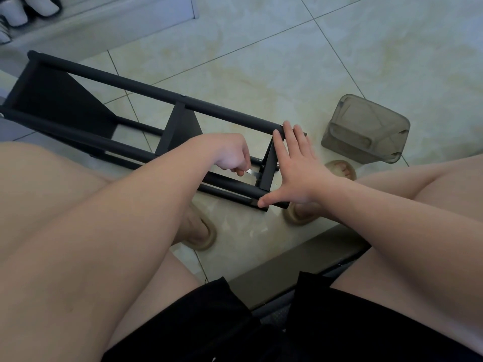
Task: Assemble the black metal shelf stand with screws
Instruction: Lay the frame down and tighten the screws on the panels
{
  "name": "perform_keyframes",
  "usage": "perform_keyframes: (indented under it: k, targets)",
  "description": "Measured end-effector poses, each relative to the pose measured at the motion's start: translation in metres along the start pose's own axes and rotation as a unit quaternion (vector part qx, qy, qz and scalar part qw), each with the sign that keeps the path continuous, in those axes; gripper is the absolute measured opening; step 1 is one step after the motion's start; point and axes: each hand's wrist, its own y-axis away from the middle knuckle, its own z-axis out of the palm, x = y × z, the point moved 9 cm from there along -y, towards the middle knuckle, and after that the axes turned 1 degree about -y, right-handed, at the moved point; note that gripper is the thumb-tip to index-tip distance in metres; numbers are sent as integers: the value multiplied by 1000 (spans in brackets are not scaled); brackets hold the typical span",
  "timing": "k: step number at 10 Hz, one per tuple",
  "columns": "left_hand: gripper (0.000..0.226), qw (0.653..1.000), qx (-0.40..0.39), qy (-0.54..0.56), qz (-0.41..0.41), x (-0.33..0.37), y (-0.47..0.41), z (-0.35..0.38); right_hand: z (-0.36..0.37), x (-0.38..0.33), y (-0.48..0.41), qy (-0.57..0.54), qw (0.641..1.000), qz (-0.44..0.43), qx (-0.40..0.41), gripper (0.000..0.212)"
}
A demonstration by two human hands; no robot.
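Note:
The black metal shelf stand (146, 90) lies on its side on the tiled floor, its long tubes running from upper left to the middle. My left hand (231, 155) reaches inside the frame and pinches a small silver tool (253, 172) against the end shelf panel (269, 165). My right hand (294, 165) lies flat with fingers spread over the stand's near end, thumb touching the lower tube's tip. A screw head (183, 94) shows on the upper tube.
A translucent grey plastic bin (366, 129) lies tipped over to the right of the stand. My feet in tan slippers (201, 236) rest on the floor below it. White shoes (23, 11) sit on a ledge at upper left.

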Motion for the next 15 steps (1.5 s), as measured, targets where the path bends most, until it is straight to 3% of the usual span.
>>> perform_keyframes:
  k: [1,2,4,8,11,13,15]
  targets:
    - [14,999,4,50,4,4,-4,2,-1,0,0,1,1000,-1,0,160]
    - [11,984,7,178,-10,3,-7,6,-1,-1,0,3,1000,-1,-1,159]
    - [10,929,15,366,-57,0,-9,19,-2,-1,1,2,1000,0,-1,160]
    - [7,911,38,404,-70,1,-7,16,-4,-2,2,4,1000,-1,2,159]
    - [6,943,58,323,-55,-1,-10,10,-4,-3,3,3,1000,-1,-4,158]
    - [5,945,49,319,-48,1,-13,11,-4,-3,2,3,1000,-1,-2,159]
    - [7,951,0,304,-61,1,-13,20,-3,-3,2,3,1000,-2,2,160]
